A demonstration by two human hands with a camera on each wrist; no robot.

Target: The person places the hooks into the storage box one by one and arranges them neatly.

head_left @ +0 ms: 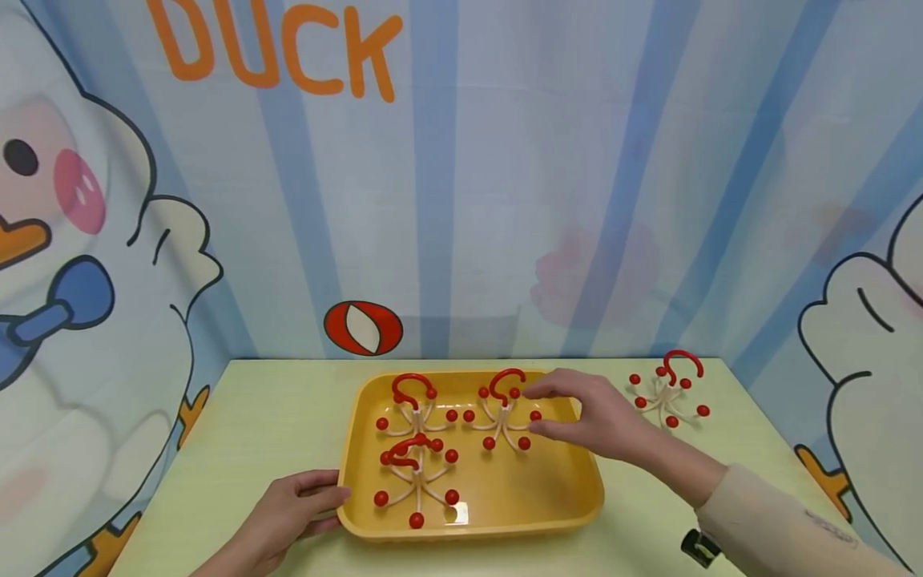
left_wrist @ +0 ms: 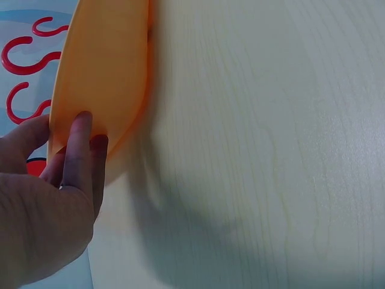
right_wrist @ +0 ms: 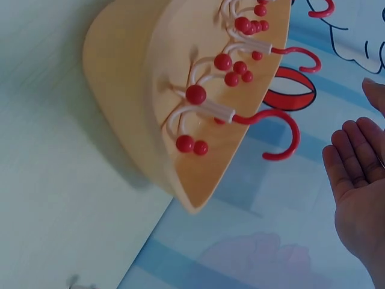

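A yellow tray [head_left: 534, 493] holds three white, many-armed hook hangers with red ball tips and red top hooks: one back left [head_left: 416, 421], one back right [head_left: 503, 415], one front left [head_left: 418, 478]. My left hand [head_left: 292, 509] grips the tray's left end, thumb over the rim and fingers against the outer wall [left_wrist: 114, 66]. Over the tray's right part, my right hand [head_left: 594, 413] has thumb and index finger apart, close beside the back right hanger. In the right wrist view this hand [right_wrist: 364, 192] shows its palm with nothing in it.
A fourth hook hanger [head_left: 667, 394] stands on the pale wooden table [head_left: 274, 417], back right, beyond my right hand. Behind the table hangs a blue striped cloth [head_left: 490, 200] with cartoon ducks. A small black object [head_left: 699, 549] shows below the right sleeve [head_left: 771, 513].
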